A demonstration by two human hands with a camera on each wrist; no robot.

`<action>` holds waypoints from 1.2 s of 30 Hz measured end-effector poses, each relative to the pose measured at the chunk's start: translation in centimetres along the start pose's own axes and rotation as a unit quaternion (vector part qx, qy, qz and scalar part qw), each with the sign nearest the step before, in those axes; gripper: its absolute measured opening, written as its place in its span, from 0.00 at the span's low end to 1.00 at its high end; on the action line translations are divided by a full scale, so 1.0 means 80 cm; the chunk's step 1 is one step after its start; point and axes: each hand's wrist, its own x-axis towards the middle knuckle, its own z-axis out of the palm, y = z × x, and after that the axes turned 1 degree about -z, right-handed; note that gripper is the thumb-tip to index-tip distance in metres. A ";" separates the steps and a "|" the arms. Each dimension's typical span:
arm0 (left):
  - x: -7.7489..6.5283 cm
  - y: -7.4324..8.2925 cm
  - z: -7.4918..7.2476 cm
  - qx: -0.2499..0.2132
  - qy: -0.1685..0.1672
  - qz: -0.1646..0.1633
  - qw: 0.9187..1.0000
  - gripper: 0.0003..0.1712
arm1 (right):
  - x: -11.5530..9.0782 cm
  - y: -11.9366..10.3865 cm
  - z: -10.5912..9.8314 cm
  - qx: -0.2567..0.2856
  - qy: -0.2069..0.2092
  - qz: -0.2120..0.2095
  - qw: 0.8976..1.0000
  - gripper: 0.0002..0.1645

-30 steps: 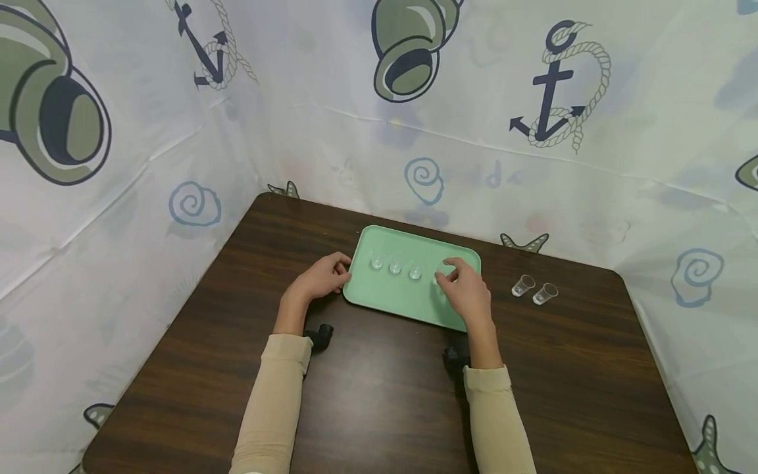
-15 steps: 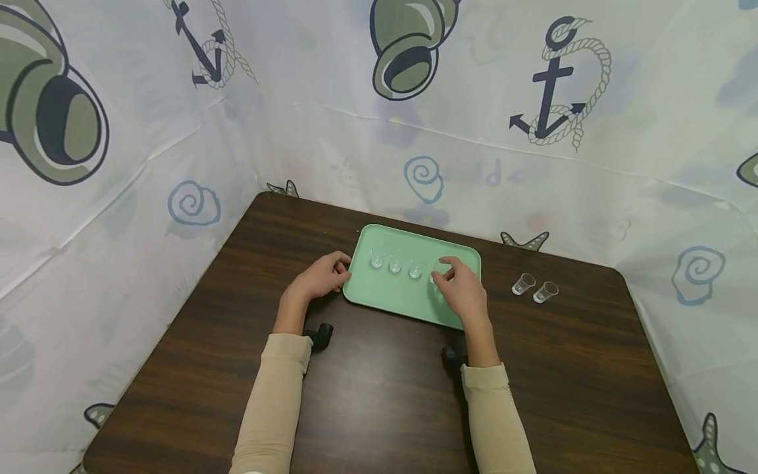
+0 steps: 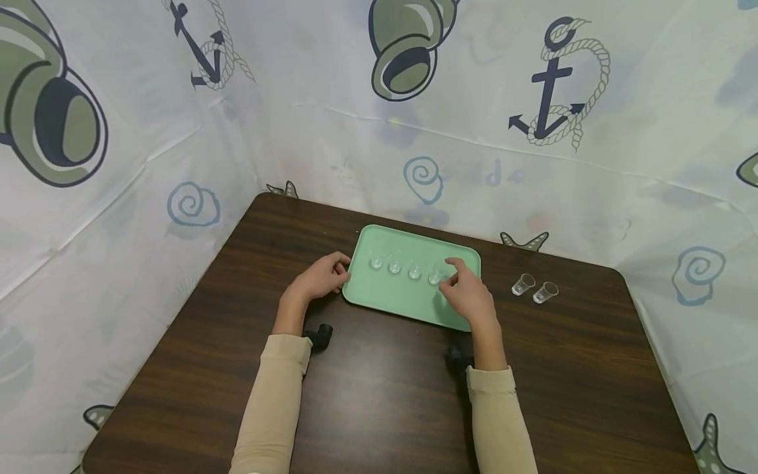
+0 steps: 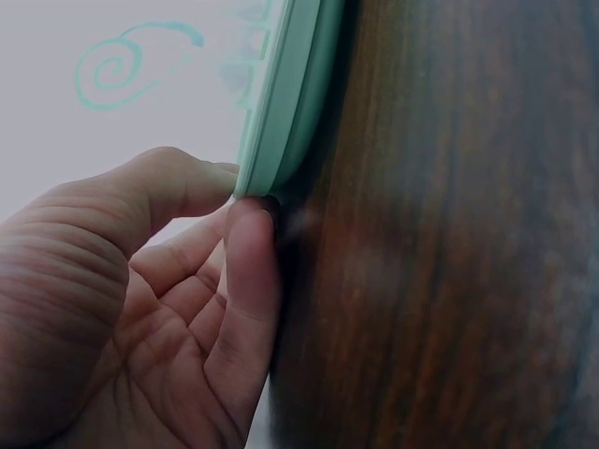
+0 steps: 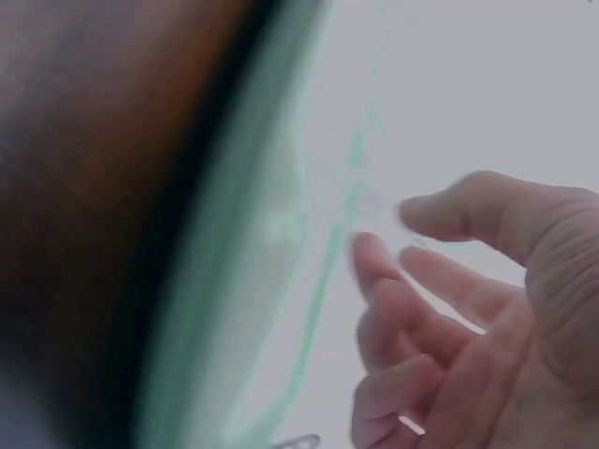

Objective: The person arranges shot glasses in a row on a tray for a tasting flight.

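On a light green tray [image 3: 397, 296], several small clear shot glasses stand in a row. The rightmost shot glass [image 3: 435, 276] is close beside the thumb and index finger of my right hand [image 3: 474, 299]. In the right wrist view these fingers are spread apart with nothing between them. At the tray's left edge is my left hand [image 3: 320, 276]. Its thumb and a fingertip [image 4: 251, 238] pinch the tray rim [image 4: 281, 131] in the left wrist view. The leftmost shot glass [image 3: 376, 262] stands nearer that hand.
Two more clear shot glasses [image 3: 524, 285] stand on the dark wooden table [image 3: 379, 395] to the right of the tray. A patterned curtain [image 3: 331, 145] hangs behind the table and along its sides.
My right hand had its fingers at the rightmost shot glass and moved left with it slightly; now it has let go and drawn back right. My left hand stays at the tray.
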 end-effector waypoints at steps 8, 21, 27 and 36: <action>0.000 0.001 -0.001 0.002 0.002 -0.001 1.000 0.27 | -0.011 0.003 -0.023 -0.026 0.001 0.022 0.999 0.40; -0.004 0.004 0.001 0.002 0.003 -0.006 1.000 0.26 | -0.022 0.028 -0.051 -0.012 0.082 0.062 0.995 0.40; -0.007 0.002 0.000 -0.005 0.002 0.002 1.000 0.26 | -0.026 0.045 -0.063 -0.002 0.130 0.082 0.988 0.41; -0.005 0.003 0.002 -0.003 0.002 0.000 1.000 0.26 | -0.030 0.072 -0.076 -0.006 0.154 0.141 0.978 0.45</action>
